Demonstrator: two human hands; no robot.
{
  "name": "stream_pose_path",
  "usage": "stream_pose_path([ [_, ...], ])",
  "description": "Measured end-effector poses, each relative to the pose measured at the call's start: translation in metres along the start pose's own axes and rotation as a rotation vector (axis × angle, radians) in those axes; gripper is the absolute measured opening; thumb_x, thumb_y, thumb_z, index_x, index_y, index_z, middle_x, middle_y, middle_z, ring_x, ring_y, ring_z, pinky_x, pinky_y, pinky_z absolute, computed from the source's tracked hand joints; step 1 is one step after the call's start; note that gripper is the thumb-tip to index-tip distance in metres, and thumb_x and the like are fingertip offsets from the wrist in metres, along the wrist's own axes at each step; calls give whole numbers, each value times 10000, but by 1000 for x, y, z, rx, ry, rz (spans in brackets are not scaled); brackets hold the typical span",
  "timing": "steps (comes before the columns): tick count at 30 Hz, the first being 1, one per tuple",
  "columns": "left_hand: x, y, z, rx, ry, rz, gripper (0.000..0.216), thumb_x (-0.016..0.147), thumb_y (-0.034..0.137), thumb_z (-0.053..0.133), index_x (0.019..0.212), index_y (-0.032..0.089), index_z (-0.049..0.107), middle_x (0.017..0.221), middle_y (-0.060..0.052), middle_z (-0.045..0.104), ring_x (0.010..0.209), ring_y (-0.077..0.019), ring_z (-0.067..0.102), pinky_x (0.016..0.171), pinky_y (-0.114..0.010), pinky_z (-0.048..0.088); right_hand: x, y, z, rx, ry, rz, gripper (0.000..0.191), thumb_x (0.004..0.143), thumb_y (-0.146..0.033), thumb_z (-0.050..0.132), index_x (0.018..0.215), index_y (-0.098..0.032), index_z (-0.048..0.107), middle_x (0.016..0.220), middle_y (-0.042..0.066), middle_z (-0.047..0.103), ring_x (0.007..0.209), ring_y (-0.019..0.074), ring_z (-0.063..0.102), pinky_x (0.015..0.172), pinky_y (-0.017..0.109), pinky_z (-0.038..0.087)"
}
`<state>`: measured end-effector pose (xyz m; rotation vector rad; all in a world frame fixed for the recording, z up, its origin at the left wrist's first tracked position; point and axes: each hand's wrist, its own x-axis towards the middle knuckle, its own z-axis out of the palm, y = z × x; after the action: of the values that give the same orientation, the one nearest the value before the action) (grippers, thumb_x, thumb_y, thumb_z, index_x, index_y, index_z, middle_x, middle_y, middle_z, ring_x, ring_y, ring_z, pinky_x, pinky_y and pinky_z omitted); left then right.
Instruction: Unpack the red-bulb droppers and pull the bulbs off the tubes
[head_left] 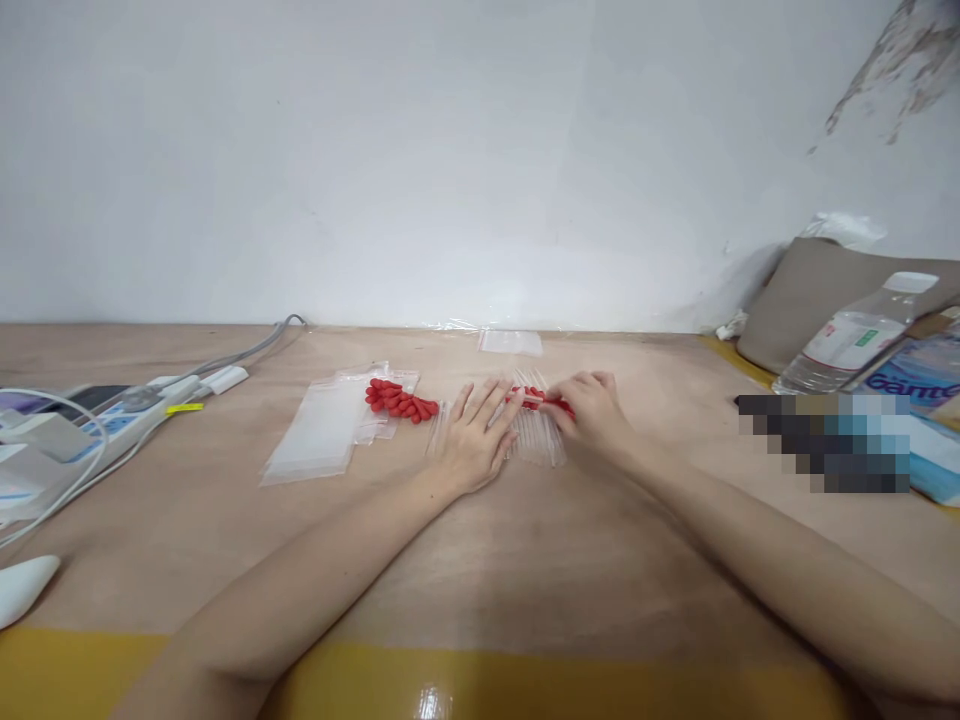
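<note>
My left hand (477, 436) lies flat on the table with its fingers stretched out, resting on a bunch of clear thin tubes (534, 435). My right hand (592, 410) is curled over the same bunch and pinches small red pieces (541, 399) at its top. A pile of similar red pieces (400, 401) lies to the left of my left hand. Beside that pile lies a stack of clear zip bags (322, 432).
A wooden table (480, 560) with a yellow front strip runs to a white wall. A power strip and cables (112, 425) lie at left. One clear bag (511, 343) lies near the wall. A water bottle (855, 340), a grey bag (817, 290) and a blue pack stand right.
</note>
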<state>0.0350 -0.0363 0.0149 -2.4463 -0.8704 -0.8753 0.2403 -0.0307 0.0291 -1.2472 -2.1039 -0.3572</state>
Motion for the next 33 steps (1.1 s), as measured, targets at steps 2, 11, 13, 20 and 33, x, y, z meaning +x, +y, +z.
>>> stream_pose_path([
  [2,0,3,3,23,-6,55,398,894,254,380,1279,157,399,1350,-109,392,1286,-245,283,1058,-492,172,-25,-9,3,-48,139,-127,121,828,-266,504,759,-187,565,734,16,645,752,154,525,838,368,272],
  [11,-4,5,17,-3,44,193,172,883,225,445,903,178,609,1088,-25,628,1160,-197,471,1094,-524,77,-46,-22,11,-143,185,-249,207,826,-257,521,1004,-175,589,823,33,647,795,150,524,821,346,297],
  [13,-4,4,16,-27,40,204,171,880,222,447,922,173,605,1068,-30,636,1154,-195,476,1097,-517,108,-45,-20,12,-126,173,-281,184,823,-259,531,979,-190,601,829,24,654,822,151,535,857,363,292],
  [20,-3,5,13,-91,1,270,216,883,189,406,962,110,590,1050,-79,638,1082,-184,536,979,-343,410,-44,-18,11,-58,222,-360,105,826,-191,525,871,-185,620,784,12,683,854,144,584,930,385,331],
  [33,-5,10,3,-243,-109,238,230,899,221,373,812,137,568,893,-73,658,1047,-168,554,977,-336,392,-45,-8,4,-63,260,-646,200,811,-162,541,992,-94,591,938,92,674,1000,185,583,949,388,459],
])
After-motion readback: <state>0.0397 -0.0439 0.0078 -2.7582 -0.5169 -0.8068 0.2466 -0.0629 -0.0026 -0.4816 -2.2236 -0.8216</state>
